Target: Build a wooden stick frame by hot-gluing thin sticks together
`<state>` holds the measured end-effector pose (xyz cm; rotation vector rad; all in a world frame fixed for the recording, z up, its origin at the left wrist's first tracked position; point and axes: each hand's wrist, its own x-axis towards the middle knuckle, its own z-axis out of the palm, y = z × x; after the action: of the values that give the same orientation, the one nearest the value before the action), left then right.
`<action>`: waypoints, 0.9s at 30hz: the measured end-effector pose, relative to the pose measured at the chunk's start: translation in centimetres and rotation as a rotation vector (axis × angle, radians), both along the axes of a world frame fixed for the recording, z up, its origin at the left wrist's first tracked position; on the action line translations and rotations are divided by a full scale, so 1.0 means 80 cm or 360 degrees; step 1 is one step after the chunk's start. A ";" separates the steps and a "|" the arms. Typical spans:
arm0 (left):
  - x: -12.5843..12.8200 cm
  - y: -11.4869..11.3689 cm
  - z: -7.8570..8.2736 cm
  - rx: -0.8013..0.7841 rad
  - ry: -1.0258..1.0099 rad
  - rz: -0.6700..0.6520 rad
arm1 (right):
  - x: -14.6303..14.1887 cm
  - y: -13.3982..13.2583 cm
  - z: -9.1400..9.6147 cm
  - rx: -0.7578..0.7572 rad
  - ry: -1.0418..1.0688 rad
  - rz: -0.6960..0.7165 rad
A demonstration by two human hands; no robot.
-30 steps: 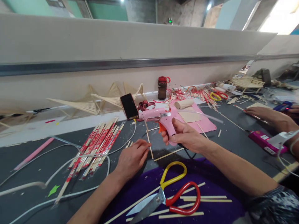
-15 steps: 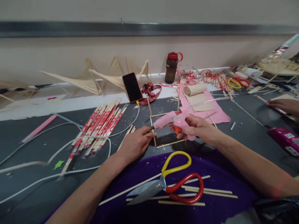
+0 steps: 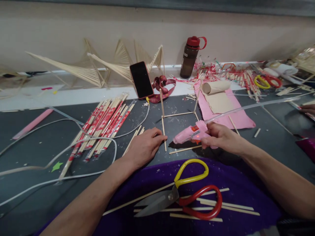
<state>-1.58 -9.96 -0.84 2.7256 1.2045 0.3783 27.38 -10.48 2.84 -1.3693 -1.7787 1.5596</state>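
Observation:
The fingertips of my left hand (image 3: 147, 144) are closed on a thin wooden stick (image 3: 163, 126), one side of a small stick frame. A crossbar (image 3: 178, 114) joins it at the back, and two uprights stand at the corners. My right hand (image 3: 222, 137) grips a pink hot glue gun (image 3: 188, 133), its nozzle pointing left, a short gap from my left fingertips. A clear glue stick (image 3: 243, 108) juts from the gun's rear. Below the nozzle, a loose stick (image 3: 184, 150) lies on the table. Nearer me, scissors (image 3: 172, 196) with yellow and red handles lie open on purple cloth.
Wrapped chopsticks (image 3: 103, 126) and a looping white cable (image 3: 73, 147) lie to the left. Behind stand a phone (image 3: 141, 80), a bottle (image 3: 190, 60) and stick models (image 3: 73, 70). Pink cloth (image 3: 242, 121) lies at the right, with another person's hand (image 3: 308, 109) beyond.
The glue gun's nozzle has drawn back to the right and dropped lower, away from my left fingertips. My left hand stays at the stick frame. The whole view has tilted downward.

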 end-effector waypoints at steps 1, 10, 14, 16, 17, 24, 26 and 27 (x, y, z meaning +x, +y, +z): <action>0.000 0.000 -0.001 0.0010 -0.0015 0.0004 | 0.001 0.000 -0.002 0.0006 -0.0014 0.0004; 0.001 0.002 -0.006 0.0052 -0.0173 0.0025 | 0.003 -0.001 -0.008 0.0143 -0.0042 0.0250; 0.001 0.003 -0.006 0.0045 -0.0194 0.0031 | 0.003 -0.003 -0.012 0.0226 -0.0165 0.0241; 0.002 0.002 -0.005 0.0032 -0.0193 0.0040 | 0.003 -0.005 -0.012 0.0269 -0.0235 0.0241; 0.002 0.002 -0.005 0.0024 -0.0190 0.0045 | 0.003 -0.005 -0.012 0.0292 -0.0270 0.0243; 0.003 0.002 -0.003 0.0006 -0.0171 0.0056 | -0.002 -0.009 -0.007 0.0418 -0.0391 0.0275; 0.002 0.002 -0.003 0.0010 -0.0169 0.0053 | -0.004 -0.010 -0.006 0.0445 -0.0428 0.0289; 0.002 0.002 -0.004 0.0014 -0.0166 0.0051 | -0.005 -0.011 -0.005 0.0461 -0.0450 0.0295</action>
<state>-1.40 -9.78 -1.14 2.6600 1.2231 0.5242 26.99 -11.37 2.40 -1.3650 -2.2562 1.1733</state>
